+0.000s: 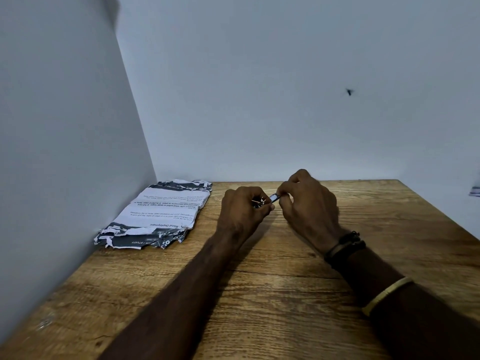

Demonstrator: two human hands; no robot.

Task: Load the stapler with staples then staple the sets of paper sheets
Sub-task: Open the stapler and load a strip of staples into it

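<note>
**Fingers pinching stapler above surface**

Fingers [281, 197] of my right hand [309, 203] pinch the small metal stapler [274, 198]; my left hand [242, 211] grips its other end. Torn paper sheets [158, 214] lie left of the stapler on the wooden surface [285, 294].

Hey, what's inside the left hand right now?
The left hand is closed on a small metal object, likely the stapler; the right hand pinches another shiny piece. Fingers hide the rest.
</note>
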